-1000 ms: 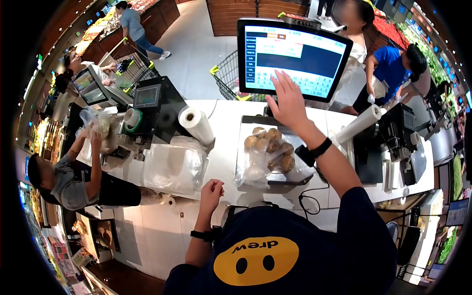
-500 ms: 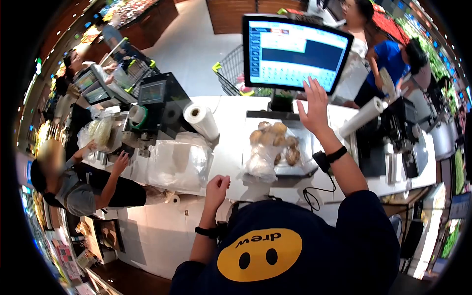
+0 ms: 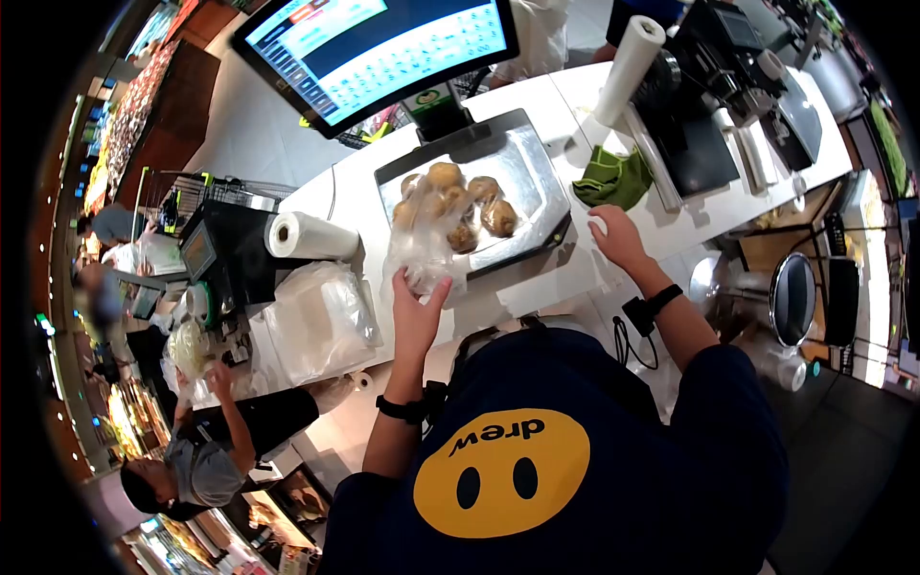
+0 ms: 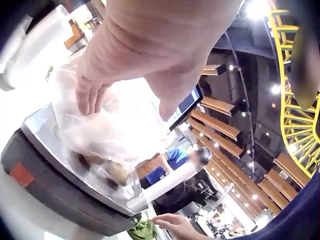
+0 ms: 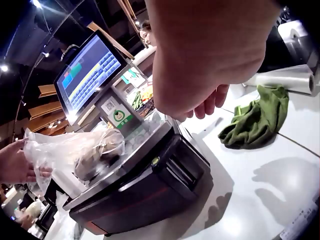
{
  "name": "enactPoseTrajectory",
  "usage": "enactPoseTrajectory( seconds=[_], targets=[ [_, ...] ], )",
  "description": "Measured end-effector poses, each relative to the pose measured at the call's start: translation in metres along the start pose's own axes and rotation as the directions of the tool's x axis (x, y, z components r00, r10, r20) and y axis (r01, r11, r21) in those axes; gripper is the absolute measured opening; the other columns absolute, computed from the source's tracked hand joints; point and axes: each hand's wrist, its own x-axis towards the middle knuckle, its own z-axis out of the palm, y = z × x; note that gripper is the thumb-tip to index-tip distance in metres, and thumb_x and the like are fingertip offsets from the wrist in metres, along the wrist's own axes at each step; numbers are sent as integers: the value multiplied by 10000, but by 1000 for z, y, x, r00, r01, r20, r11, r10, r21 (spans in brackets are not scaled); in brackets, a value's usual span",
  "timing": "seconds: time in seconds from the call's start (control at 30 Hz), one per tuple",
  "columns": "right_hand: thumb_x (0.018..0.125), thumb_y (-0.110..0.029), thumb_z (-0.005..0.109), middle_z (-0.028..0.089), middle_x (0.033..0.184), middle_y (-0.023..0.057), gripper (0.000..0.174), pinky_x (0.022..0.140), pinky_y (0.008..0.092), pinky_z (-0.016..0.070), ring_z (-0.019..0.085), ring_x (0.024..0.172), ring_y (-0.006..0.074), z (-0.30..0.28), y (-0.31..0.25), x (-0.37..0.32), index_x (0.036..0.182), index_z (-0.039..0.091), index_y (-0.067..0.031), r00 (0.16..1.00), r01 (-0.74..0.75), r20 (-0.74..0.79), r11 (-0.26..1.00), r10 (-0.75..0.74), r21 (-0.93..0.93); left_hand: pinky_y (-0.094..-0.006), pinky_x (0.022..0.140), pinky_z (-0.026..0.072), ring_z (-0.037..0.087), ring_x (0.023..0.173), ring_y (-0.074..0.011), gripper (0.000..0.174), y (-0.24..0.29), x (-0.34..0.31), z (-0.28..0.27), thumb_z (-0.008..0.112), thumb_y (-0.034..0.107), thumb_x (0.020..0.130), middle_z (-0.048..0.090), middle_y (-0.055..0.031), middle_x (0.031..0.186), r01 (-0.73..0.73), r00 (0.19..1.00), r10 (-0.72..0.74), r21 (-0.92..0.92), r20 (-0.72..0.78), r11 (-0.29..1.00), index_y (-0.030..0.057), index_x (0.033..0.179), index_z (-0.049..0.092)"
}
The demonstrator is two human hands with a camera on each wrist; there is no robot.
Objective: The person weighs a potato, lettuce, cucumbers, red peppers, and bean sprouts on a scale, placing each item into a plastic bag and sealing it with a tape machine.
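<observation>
Brown potatoes (image 3: 498, 218) sit in a clear plastic bag (image 3: 422, 251) on the metal pan of a scale (image 3: 537, 177). My left hand (image 3: 415, 321) is at the bag's near end, thumb and fingers spread apart. In the left wrist view, the fingers of the left hand (image 4: 135, 50) reach down and touch the plastic. My right hand (image 3: 621, 241) is off the scale's right side, close to a crumpled green cloth (image 3: 613, 177) on the counter. It holds nothing, and its fingers look relaxed in the right wrist view.
A lit touchscreen (image 3: 383, 57) stands on a post behind the scale. To the left are a plastic bag roll (image 3: 311, 236) and a stack of flat bags (image 3: 321, 311). Another upright roll (image 3: 630, 72) is at the right. A person in grey (image 3: 206, 470) works farther left.
My right hand has left the touchscreen and come down beside the green cloth. The left hand has moved forward from the counter's front edge to the bag. The head view has turned.
</observation>
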Motion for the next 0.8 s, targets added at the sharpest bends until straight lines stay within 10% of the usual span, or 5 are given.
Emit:
enactPoseTrajectory(
  seconds=[0.2, 0.8],
  targets=[
    [829, -207, 679, 645, 1007, 122, 258, 844, 410, 483, 595, 973, 325, 25, 0, -12, 1030, 643, -50, 989, -38, 142, 998, 30, 53, -352, 838, 475, 628, 938, -246, 432, 20, 18, 23, 729, 314, 849, 671, -195, 989, 12, 991, 0, 85, -131, 996, -88, 988, 656],
    [794, -231, 696, 646, 905, 120, 241, 772, 418, 494, 610, 896, 323, 44, 7, -6, 938, 646, -45, 979, -68, 197, 996, 56, 54, -235, 640, 394, 494, 730, -70, 179, -14, 7, 9, 604, 177, 945, 589, -17, 808, -26, 985, -6, -188, -170, 982, -1, 929, 607]
  ],
)
